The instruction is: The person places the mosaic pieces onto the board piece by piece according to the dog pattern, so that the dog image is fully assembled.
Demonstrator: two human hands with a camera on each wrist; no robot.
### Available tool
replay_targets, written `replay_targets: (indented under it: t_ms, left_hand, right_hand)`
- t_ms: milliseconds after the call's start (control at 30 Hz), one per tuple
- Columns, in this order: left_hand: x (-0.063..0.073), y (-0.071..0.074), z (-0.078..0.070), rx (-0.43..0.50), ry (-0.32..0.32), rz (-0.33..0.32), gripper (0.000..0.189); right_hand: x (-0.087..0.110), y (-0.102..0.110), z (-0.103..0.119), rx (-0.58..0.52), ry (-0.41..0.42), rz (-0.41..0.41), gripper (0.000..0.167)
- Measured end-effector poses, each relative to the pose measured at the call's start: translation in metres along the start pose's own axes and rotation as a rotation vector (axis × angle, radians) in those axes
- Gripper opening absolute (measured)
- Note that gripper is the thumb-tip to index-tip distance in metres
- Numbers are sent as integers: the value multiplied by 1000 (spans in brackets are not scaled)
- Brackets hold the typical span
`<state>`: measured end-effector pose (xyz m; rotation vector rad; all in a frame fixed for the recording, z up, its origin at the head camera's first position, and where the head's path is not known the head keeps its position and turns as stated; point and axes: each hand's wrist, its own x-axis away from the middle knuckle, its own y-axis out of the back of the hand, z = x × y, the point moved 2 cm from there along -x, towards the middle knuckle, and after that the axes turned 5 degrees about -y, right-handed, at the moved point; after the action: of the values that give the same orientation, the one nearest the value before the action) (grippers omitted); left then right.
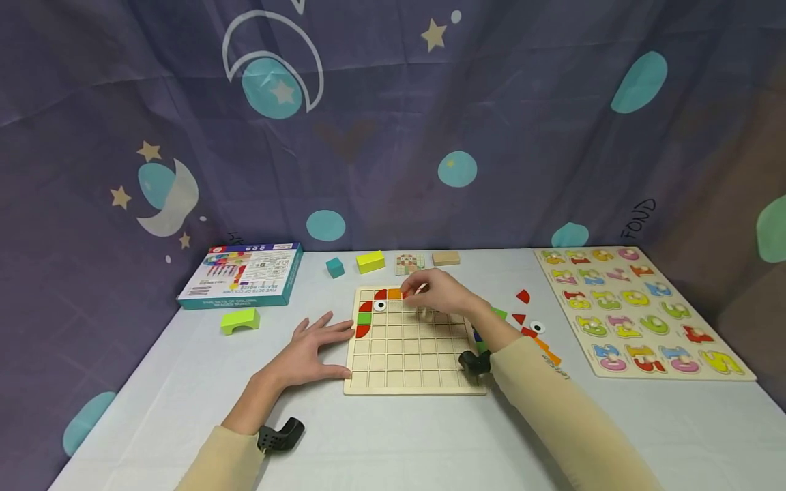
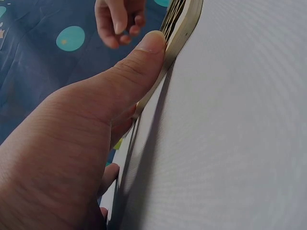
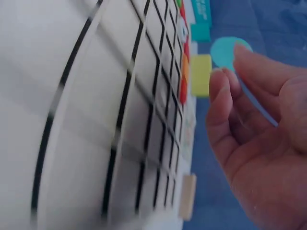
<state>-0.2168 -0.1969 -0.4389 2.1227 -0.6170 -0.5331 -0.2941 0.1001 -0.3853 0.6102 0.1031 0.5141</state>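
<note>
Two bare hands are at one wooden board [image 1: 417, 391], and the white table [image 1: 381, 443] stretches wide in front of its near edge. The left hand [image 1: 310, 351] is spread with extended fingers along the board's left edge, and its thumb touches this edge. The right hand [image 1: 442, 293] is over the board's far edge, its fingers loosely bent and holding no piece, just beside a red piece [image 1: 404, 294]. In the board's far left corner lie also an orange piece [image 1: 394, 294], a green piece [image 1: 364, 318] and an eye piece [image 1: 380, 305]. A yellow block [image 1: 371, 262] stands behind the board, with a narrow strip of table between. Right of the board are loose pieces [image 1: 523, 296], then, farther, a number puzzle [image 1: 674, 335].
</note>
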Motion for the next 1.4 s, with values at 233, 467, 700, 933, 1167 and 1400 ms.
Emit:
replay_targets:
  t_ms: [233,467,700,933,1167,1400]
  left_hand:
    - [0,-1,0,-7,16,3,81]
    - [0,-1,0,-1,9,2,82]
    - [1,-1,1,-5,2,-1,82]
    - [0,-1,1,-8,6,1,81]
    - [0,0,-1,-6,9,9,81]
    - [0,-1,-2,-11,15,8,81]
  right_hand:
    - [37,35,-14,6,28,29,27]
    - [75,63,-34,67,-5,13,27]
    - [109,90,-63,83,-60,-1,29]
    - [134,105,-87,134,-100,-5,25]
    - [145,112,-99,245,-136,-13,22]
    - [147,111,-104,298,-144,2,23]
